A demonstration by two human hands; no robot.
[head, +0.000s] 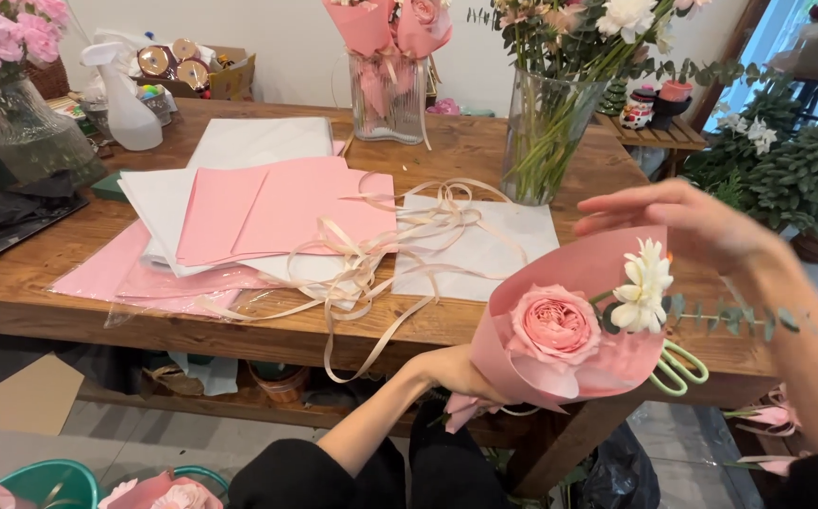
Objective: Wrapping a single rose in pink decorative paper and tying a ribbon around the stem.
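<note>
Left hand [461,372]: lower centre of the frame, forearm bare, dark sleeve pushed to the elbow, fingers curled in a closed grip.
Right hand [687,221]: right of frame, raised, palm down, fingers extended and loosely spread, slightly blurred.

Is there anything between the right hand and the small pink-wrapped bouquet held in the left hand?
Nothing visible. The right hand hovers open just above the bouquet, at the pink wrap's top edge, with only air between. The left hand grips the bouquet's base.

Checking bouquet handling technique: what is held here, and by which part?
The left hand grips the small pink-wrapped bouquet at its narrow base; the right hand hovers over its top edge.
</note>
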